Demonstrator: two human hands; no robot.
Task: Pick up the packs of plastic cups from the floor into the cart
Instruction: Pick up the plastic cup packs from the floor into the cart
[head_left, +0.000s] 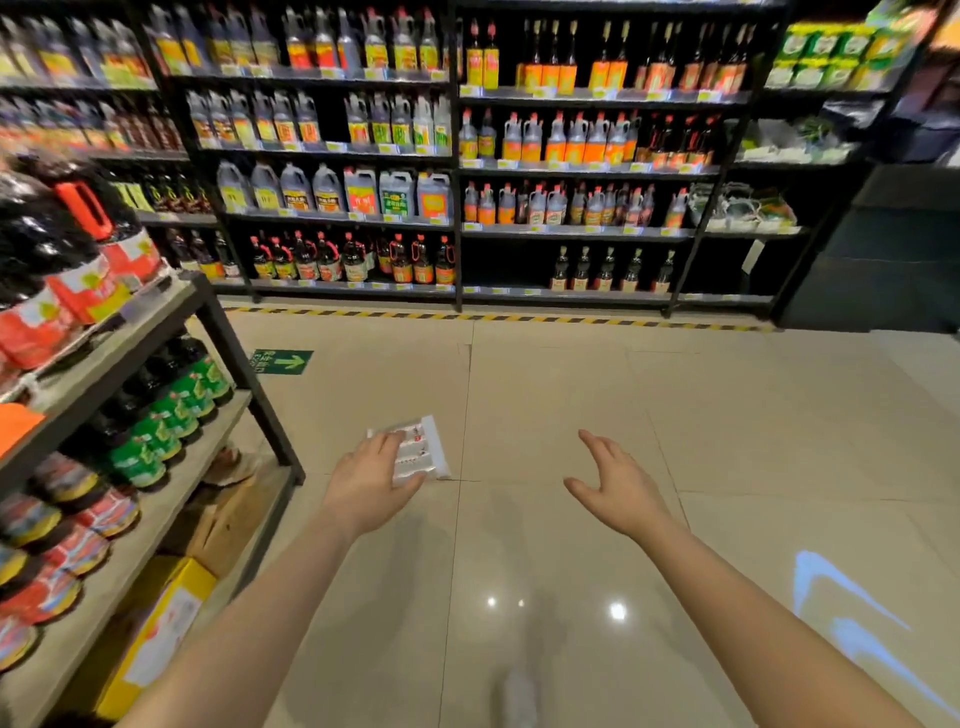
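A supermarket aisle fills the view, its pale glossy tiled floor (571, 415) running up to a yellow-and-black hazard stripe (498, 316) at the foot of a tall dark shelving wall (457, 156) packed with bottles and jugs of sauces, vinegars and oils. On the left, much closer, a grey metal shelf unit (156, 322) holds more dark bottles with red and green labels, and a yellow cardboard box (161, 623) sits under its lowest shelf. A green arrow sign (283, 361) is stuck to the floor near that unit's corner. No cart appears anywhere in this view, so where it stands cannot be told. Two bare forearms reach forward from the bottom edge. The left hand (371, 483) stretches toward a pack of plastic cups (423, 452), a clear wrapped bundle with red printing, which lies on the floor just ahead of the shelf unit's corner; the fingers are spread and only slightly bent, overlapping the pack's near edge, though whether they actually touch it is unclear, and they have not closed round it. The right hand (618, 483) hovers well apart to the right, fingers straight and thumb splayed, holding nothing. The task looks to be at an early stage: this one visible pack is not yet lifted, and grasping it, carrying it and placing it in the cart all remain. Whether other packs wait elsewhere cannot be seen.
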